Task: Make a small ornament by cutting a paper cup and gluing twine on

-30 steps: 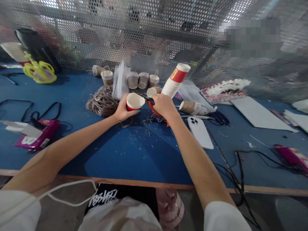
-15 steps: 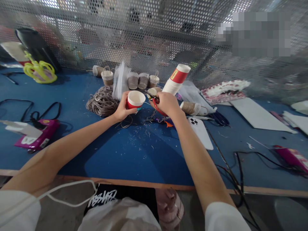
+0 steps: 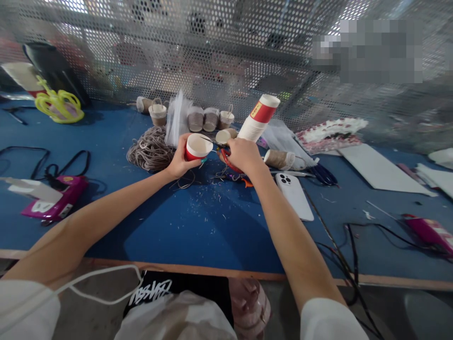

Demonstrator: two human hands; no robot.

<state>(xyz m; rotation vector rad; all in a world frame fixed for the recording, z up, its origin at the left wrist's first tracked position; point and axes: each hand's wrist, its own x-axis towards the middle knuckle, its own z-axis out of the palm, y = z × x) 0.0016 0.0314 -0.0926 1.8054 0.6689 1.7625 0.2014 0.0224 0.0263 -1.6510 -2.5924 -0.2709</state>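
Note:
A red and white paper cup is gripped in my left hand, its open mouth facing up toward me. In my right hand are scissors with red handles; one blade reaches over the cup's right rim. Just left of my left hand lies a bundle of grey-brown cord. Behind my right hand a stack of paper cups leans to the right. Small cups wrapped in cord stand beyond the cup I hold.
Clear plastic bags stand near the wrapped cups. A white phone lies right of my right forearm. At the left are a magenta glue gun-like device and a yellow crown-shaped object. Perforated metal mesh borders the table's back.
The scissors have moved left, so a blade now lies over the cup's rim. The cup in my left hand has shifted slightly left.

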